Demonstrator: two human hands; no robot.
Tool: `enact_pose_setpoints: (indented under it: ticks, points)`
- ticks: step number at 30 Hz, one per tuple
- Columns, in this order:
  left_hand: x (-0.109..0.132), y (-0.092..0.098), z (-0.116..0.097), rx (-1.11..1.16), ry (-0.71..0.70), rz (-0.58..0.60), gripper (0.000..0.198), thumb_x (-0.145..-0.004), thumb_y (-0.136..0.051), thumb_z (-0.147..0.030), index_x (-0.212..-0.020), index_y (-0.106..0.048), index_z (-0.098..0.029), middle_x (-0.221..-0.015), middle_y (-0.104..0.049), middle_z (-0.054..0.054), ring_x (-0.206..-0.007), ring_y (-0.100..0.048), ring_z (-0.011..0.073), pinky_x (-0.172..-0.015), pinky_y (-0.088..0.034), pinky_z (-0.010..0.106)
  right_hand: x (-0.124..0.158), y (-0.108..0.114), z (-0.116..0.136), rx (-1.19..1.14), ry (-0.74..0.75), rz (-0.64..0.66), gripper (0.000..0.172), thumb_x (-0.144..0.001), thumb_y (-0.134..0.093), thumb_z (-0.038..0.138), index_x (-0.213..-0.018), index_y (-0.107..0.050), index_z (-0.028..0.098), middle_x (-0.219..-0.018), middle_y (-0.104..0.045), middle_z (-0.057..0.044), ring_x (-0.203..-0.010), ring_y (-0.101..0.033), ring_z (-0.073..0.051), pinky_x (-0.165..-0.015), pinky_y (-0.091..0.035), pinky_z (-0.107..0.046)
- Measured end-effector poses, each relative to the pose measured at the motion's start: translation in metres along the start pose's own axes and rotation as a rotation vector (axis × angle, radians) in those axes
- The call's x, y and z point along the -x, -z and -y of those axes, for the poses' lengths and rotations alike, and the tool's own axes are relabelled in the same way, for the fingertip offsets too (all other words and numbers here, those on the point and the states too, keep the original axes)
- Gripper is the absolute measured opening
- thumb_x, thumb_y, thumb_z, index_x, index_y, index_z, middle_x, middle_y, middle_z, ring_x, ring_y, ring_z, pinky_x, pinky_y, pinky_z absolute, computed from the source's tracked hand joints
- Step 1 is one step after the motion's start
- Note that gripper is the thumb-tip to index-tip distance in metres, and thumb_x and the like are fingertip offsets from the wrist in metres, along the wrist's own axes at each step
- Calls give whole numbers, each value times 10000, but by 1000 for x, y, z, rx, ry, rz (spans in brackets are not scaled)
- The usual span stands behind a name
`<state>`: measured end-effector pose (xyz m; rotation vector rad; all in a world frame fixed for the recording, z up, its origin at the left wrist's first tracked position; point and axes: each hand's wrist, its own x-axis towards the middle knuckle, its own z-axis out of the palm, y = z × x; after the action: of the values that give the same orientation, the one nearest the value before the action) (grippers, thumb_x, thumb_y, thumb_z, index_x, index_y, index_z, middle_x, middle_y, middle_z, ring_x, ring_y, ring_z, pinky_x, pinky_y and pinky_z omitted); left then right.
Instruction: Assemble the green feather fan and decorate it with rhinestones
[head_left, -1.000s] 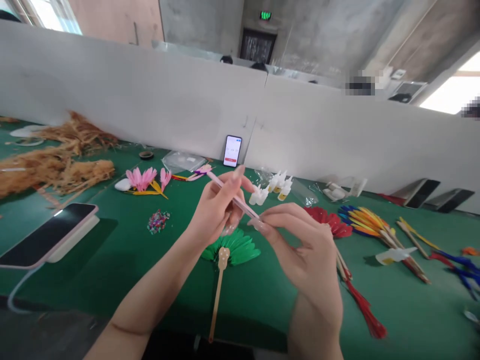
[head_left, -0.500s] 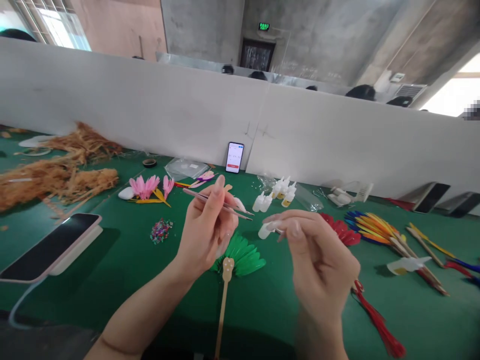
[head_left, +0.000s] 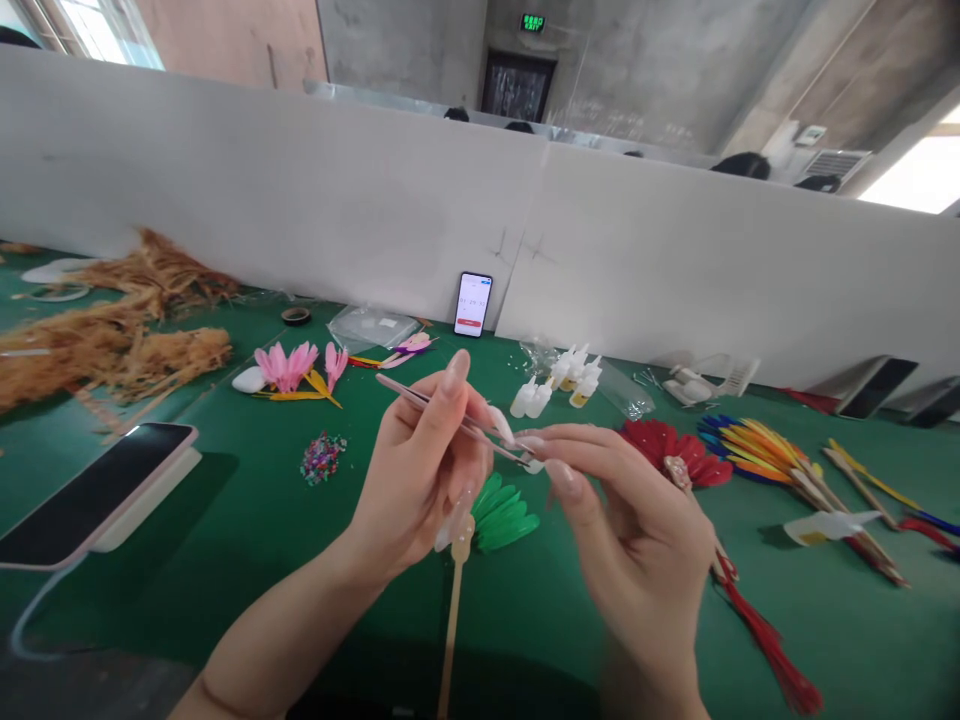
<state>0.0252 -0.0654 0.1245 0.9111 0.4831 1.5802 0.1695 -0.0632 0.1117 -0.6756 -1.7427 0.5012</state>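
Observation:
My left hand [head_left: 431,455] is closed around a pair of thin tweezers [head_left: 405,392], which point to the right. Their tips meet the fingertips of my right hand [head_left: 637,530]. The thumb and index finger of that hand are drawn close together at the tips; a small whitish bit shows there, too small to name. Beneath my hands lies a fan of green feathers [head_left: 506,515] on a slim wooden handle [head_left: 451,630], with pale dots on its head. My left fingers cover part of it. A red feather fan [head_left: 705,460] with a red tassel [head_left: 780,650] lies beyond my right hand.
Small glue bottles [head_left: 532,398] stand at the back, and another bottle [head_left: 829,526] lies at right. Pink feathers [head_left: 286,368], colored beads [head_left: 322,457] and a large phone [head_left: 97,495] are on the left. A lit phone [head_left: 472,304] leans against the white partition [head_left: 337,200].
The tweezers and my left hand have shifted slightly right, so the tips now reach my right fingertips. The view has tilted down a little.

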Motion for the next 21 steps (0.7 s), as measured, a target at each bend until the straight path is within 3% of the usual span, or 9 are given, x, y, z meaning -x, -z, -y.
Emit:
enact_pose_setpoints:
  ticks: [6,13,17,21]
  points:
    - [0,-1,7,-54,30,15,360,-858,-650,-459,-636,-611,-179,-320,-427,-67,-272,-302,35,-311,-244,157,0,-1,-1,-6,20,-6,195,-876,-595,61,-948,-666,228,-922,-712,12,-811,-650,-100,-627,-542,-194]
    - [5,-9,13,-4,106,-3,370,-888,-598,-483,-668,-619,-187,-397,-490,-58,-323,-395,42,-338,-331,136,-1,-9,-8,255,302,-211,165,-868,-554,33,-907,-608,184,-770,-643,-12,-692,-606,-117,-587,-518,-233]
    - [10,-11,15,-9,-44,-7,271,-890,-620,-426,-734,-669,-210,-439,-567,-53,-355,-473,52,-376,-408,134,0,-11,-12,298,369,-297,141,-896,-520,63,-852,-567,189,-692,-574,-1,-617,-553,-122,-536,-488,-253]
    - [10,-7,16,-46,-239,-18,243,-919,-592,-381,-756,-682,-224,-438,-584,-57,-335,-485,47,-392,-422,132,0,-6,-11,175,271,-290,196,-926,-475,81,-785,-541,199,-646,-543,20,-576,-544,-110,-536,-481,-257]
